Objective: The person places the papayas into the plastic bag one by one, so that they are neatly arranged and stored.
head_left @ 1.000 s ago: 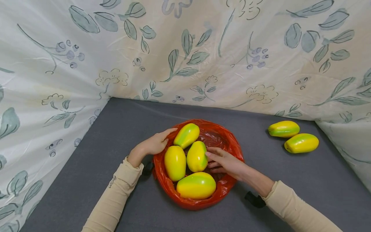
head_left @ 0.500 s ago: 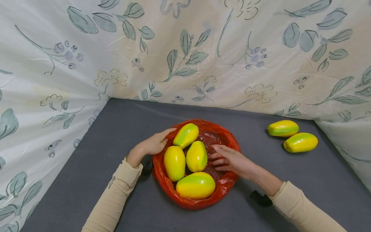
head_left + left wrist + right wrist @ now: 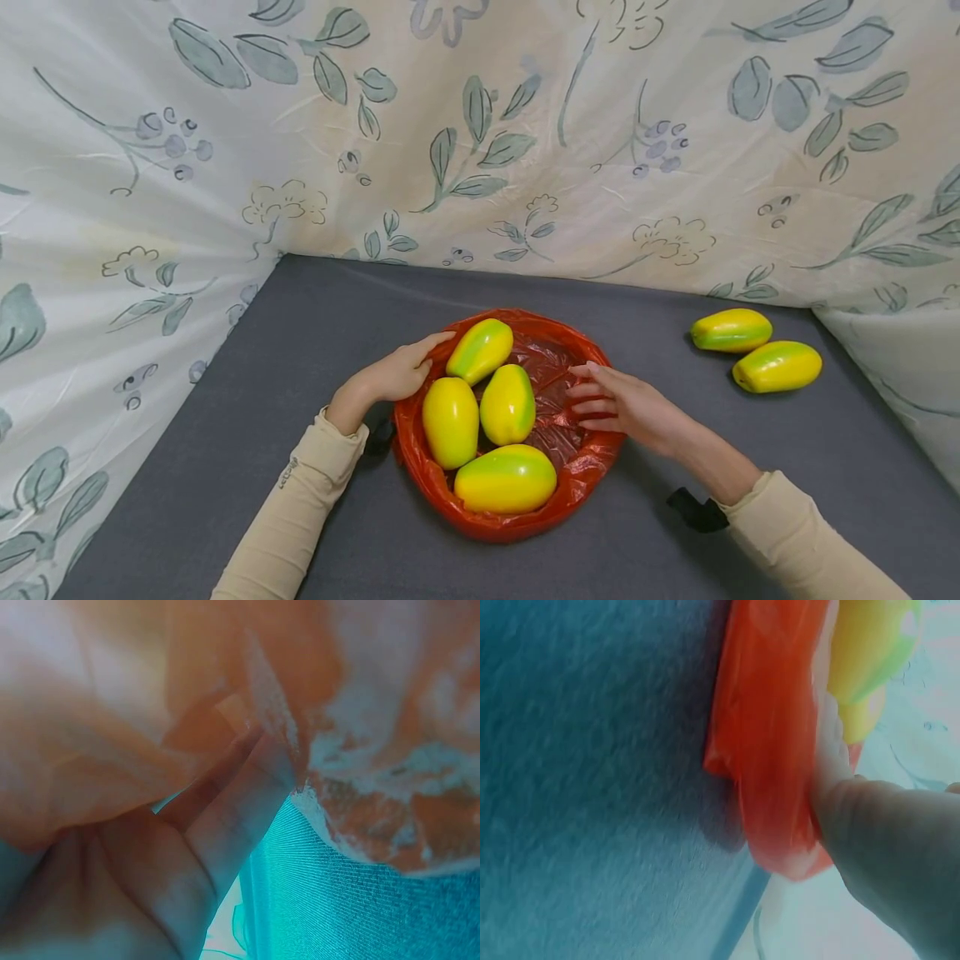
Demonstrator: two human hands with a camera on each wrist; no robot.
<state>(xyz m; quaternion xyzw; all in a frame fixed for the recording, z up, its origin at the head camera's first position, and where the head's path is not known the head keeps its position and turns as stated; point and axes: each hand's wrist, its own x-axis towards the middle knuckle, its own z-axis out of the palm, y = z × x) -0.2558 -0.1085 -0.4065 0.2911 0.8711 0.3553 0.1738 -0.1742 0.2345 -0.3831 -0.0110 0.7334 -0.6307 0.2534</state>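
Note:
A red plastic bag (image 3: 471,527) sits on the dark cloth, its mouth spread into a wide round rim. Several glossy yellow-green papayas (image 3: 506,479) lie inside, grouped toward the left and front. My left hand (image 3: 397,372) grips the left rim, thumb on the inner side and fingers along the outside; in the left wrist view the fingers (image 3: 240,802) press into the thin plastic. My right hand (image 3: 626,406) is at the right rim, its loosely spread fingers reaching over the bag and holding nothing. In the right wrist view the red rim (image 3: 776,735) partly hides that hand.
Two more papayas (image 3: 777,367) lie side by side on the dark cloth (image 3: 330,308) at the back right. A curtain (image 3: 480,125) printed with leaves and flowers hangs behind and along both sides.
My right hand has drawn back to the right, from beside the middle papaya to the bag's right rim. The left hand stays in place, and the papayas lie as before.

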